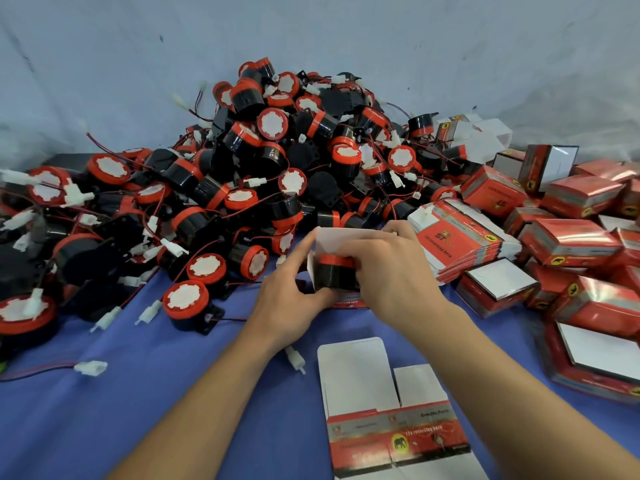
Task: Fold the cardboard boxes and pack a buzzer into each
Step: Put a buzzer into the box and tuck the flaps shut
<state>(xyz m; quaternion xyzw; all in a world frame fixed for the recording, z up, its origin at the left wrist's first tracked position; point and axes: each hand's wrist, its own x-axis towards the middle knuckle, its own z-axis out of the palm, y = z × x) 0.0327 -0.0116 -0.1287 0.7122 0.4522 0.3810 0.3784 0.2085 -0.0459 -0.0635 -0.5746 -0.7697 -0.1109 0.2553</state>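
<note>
Black cylindrical plastic buzzer with a red band (334, 273) sits partly inside a red-and-white cardboard box (341, 237) at the middle of the blue tabletop (173, 375); left hand (291, 296) pinches the box, right hand (391, 268) grips the buzzer.

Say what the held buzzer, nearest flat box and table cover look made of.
Buzzer: glossy black and red plastic, judging by its sheen. Flat box: thin cardboard, with glossy printed panels, plain white flaps and fold creases. Table cover: blue cloth, probably; matte and softly wrinkled.
</note>
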